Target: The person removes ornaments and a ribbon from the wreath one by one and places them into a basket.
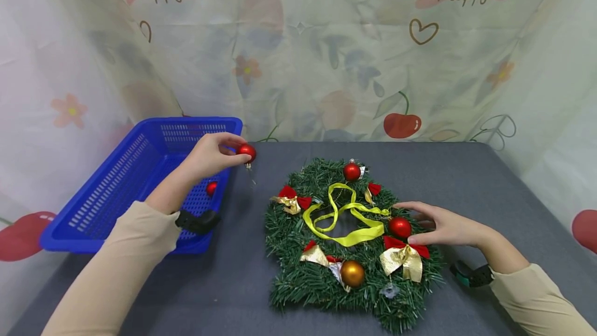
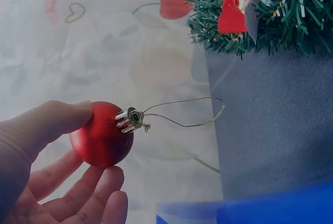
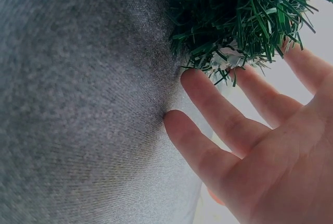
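Observation:
My left hand (image 1: 212, 155) pinches a red ball (image 1: 247, 153) between thumb and fingers beside the basket's right rim. In the left wrist view the ball (image 2: 102, 136) shows a metal cap and a thin gold loop (image 2: 182, 112) pointing away from the hand. The green wreath (image 1: 298, 284) lies on the table, bearing red balls, a gold ball (image 1: 352, 274), bows and a yellow ribbon (image 1: 359, 236). My right hand (image 1: 450, 226) rests at the wreath's right side by a red ball (image 1: 400, 227); in the right wrist view its fingers (image 3: 218, 125) are extended and touch the wreath's edge.
A blue basket (image 1: 100, 196) stands at the left, with another red ball (image 1: 211, 188) inside it. A grey cloth (image 1: 252, 274) covers the table. A patterned curtain (image 1: 298, 66) hangs behind.

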Motion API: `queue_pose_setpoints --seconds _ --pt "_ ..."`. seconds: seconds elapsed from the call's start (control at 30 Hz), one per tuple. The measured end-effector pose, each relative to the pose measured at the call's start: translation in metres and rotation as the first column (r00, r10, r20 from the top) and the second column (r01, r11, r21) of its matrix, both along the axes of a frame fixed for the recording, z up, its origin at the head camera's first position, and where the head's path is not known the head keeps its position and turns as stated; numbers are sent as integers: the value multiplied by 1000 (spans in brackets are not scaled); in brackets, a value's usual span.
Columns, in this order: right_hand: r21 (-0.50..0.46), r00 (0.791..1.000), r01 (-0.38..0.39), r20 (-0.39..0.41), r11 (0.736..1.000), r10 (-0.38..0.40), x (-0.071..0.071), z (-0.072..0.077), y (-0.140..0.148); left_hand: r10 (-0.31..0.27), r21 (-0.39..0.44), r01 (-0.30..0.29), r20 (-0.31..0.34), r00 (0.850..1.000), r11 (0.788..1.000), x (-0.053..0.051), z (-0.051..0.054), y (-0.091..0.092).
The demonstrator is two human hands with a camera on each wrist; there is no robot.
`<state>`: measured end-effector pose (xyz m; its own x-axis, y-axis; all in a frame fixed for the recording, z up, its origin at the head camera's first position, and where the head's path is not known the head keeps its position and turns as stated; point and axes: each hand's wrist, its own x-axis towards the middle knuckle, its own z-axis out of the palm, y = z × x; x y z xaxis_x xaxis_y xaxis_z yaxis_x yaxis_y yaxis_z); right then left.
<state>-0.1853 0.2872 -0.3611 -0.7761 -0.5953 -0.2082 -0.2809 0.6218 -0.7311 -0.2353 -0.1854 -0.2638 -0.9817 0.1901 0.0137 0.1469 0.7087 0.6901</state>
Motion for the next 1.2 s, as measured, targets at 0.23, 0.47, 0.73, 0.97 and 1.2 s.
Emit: queue_pose_setpoints --seconds 0.23,0.47,0.73,0.97,1.2 --pt "6 1000 4 -5 1000 -4 0 1 0 18 9 -18 -12 1000 1000 0 2 -8" --pt "2 1000 3 -2 1000 -3 1 2 -1 39 21 -39 -22 999 999 1 4 -20" --pt "-8 1000 2 0 1000 -2 1 0 -1 69 35 -69 -4 998 997 2 6 -35" --pt "-1 1000 5 0 1000 -5 1 0 -1 107 48 -107 6 994 993 1 6 -46" --pt "3 1000 6 -3 1000 -6 0 -1 0 119 43 -119 13 993 992 -1 3 -55"
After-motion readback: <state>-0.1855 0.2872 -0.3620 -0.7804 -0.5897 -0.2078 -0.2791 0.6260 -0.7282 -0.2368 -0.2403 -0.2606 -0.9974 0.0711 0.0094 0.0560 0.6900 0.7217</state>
